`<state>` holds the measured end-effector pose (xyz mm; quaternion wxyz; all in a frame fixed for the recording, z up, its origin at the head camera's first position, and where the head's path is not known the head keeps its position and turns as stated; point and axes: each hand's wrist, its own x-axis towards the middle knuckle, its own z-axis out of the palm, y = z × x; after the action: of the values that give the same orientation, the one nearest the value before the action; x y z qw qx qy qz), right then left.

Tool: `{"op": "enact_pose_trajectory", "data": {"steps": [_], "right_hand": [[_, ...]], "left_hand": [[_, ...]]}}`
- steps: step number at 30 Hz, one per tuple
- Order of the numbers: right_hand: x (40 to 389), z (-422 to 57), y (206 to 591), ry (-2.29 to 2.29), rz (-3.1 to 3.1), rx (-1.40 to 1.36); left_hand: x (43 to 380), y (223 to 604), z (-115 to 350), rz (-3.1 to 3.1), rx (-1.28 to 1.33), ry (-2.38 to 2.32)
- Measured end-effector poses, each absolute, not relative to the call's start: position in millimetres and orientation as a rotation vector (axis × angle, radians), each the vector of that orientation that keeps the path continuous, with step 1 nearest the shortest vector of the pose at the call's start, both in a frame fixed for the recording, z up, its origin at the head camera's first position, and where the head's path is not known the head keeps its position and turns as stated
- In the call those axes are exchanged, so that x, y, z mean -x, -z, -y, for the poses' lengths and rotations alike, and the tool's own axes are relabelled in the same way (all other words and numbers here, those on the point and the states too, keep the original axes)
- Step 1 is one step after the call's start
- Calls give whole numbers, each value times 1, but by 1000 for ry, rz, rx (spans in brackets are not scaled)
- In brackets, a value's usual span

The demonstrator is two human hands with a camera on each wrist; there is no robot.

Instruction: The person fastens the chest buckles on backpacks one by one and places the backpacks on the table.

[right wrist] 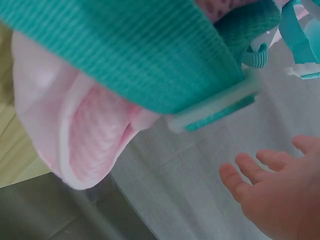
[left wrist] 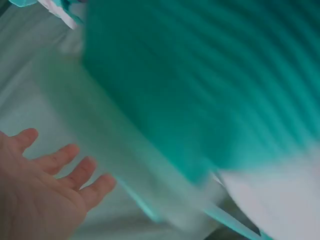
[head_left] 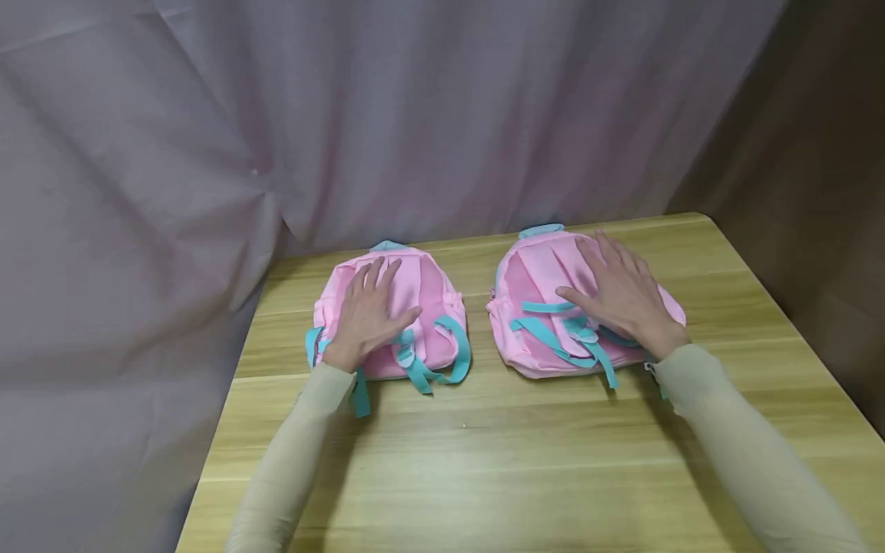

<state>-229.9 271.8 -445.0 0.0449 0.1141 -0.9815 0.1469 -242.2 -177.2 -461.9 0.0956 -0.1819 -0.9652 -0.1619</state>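
Two small pink backpacks with teal straps lie side by side on the wooden table, their strap sides up. Over the left backpack my left hand is spread, fingers extended toward its top handle. My right hand stretches the same way over the right backpack, thumb out to the side. Neither hand grips anything. A blurred teal strap fills much of the left wrist view, beside my extended fingers. In the right wrist view, a teal strap with a pale buckle hangs close to the camera.
The wooden table reaches toward me below the backpacks. Behind it hangs a grey curtain, close to the table's back edge. A darker brown curtain stands along the right side.
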Motion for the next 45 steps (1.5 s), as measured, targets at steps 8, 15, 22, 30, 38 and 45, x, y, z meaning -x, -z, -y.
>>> {"op": "enact_pose_trajectory", "data": {"steps": [8,15,22,30,38,45], "right_hand": [[218,-281,438,-482,2969,-363],[211,-290,437,-524,2941,-383],[202,-297,436,-604,2904,-413],[194,-303,435,-610,2960,-447],[189,-308,438,-623,2990,-533],[189,-311,442,-616,3031,-560]], "left_hand": [[240,461,154,2827,615,517],[238,457,132,2801,693,484],[235,451,110,2799,763,511],[233,450,83,2749,840,555],[230,451,51,2730,936,644],[230,448,27,2782,1007,640]]}}
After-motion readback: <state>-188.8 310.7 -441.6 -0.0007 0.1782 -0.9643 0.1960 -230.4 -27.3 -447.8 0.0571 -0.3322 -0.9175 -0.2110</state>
